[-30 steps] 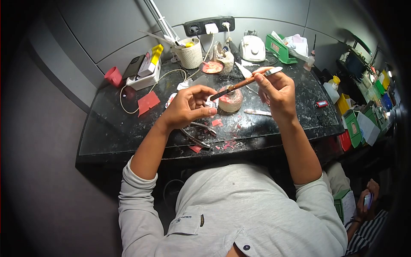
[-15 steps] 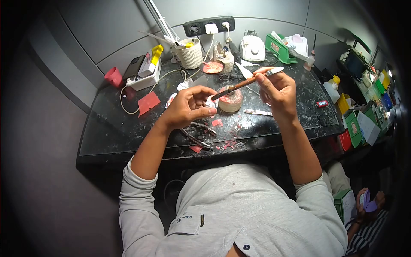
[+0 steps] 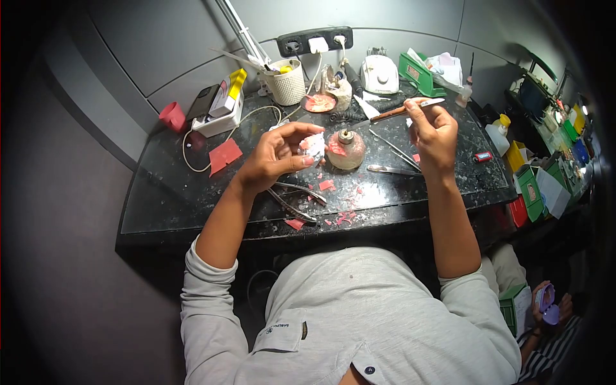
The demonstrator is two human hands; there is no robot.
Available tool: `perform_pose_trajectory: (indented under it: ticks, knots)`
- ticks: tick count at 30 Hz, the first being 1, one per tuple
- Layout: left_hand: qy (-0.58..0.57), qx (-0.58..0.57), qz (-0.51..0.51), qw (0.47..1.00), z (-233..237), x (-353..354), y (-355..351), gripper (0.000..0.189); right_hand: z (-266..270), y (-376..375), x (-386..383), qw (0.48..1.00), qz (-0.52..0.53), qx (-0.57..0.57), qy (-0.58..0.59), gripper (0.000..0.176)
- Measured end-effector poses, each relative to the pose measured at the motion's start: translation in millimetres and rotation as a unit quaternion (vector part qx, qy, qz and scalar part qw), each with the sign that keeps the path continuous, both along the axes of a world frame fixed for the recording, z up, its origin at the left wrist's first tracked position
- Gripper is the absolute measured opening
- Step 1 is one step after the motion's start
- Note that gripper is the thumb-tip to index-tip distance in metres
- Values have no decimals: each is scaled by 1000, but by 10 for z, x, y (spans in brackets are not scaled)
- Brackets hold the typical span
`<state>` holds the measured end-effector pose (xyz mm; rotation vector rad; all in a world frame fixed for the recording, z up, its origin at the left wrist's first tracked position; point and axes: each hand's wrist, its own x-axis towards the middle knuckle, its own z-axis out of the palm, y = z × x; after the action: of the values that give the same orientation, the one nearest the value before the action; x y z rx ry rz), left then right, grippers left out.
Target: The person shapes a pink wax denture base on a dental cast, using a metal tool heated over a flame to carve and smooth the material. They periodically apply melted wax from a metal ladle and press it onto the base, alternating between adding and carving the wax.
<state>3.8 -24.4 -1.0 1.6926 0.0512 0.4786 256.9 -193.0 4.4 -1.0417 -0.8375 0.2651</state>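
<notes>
My left hand point(image 3: 276, 157) pinches a small white and pink piece point(image 3: 313, 147), which looks like a dental cast with pink wax, between thumb and fingers. In my right hand point(image 3: 434, 131) is a wax knife point(image 3: 390, 113) with a brown handle, gripped near its right end. Its metal blade points left and hovers near the wick of the round glass spirit burner point(image 3: 346, 154); I cannot make out a flame. Beneath my right hand, another metal knife point(image 3: 393, 170) and a thin metal tool point(image 3: 393, 146) lie on the black bench point(image 3: 173, 208).
Pink wax sheet point(image 3: 224, 156) and scraps point(image 3: 327, 185) lie about. Behind are a dish of pink wax point(image 3: 319, 102), a woven pot point(image 3: 286, 83), a white control unit point(image 3: 380, 74) and a green bin point(image 3: 420, 76). A lighter point(image 3: 482, 156) lies right. Another person's hand point(image 3: 539, 301) holds a purple case.
My right hand has moved right, drawing the knife away from the piece in my left hand and bringing its blade near the burner's wick. The other person's purple case has tilted.
</notes>
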Motion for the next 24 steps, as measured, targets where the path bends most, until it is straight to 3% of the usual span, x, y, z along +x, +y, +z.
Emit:
perform_pose_trajectory:
  ticks: [24]
  knots:
    - [-1, 191, 91, 977, -39, 43, -48, 63, 5, -4, -52, 1000, 6, -10, -25, 11]
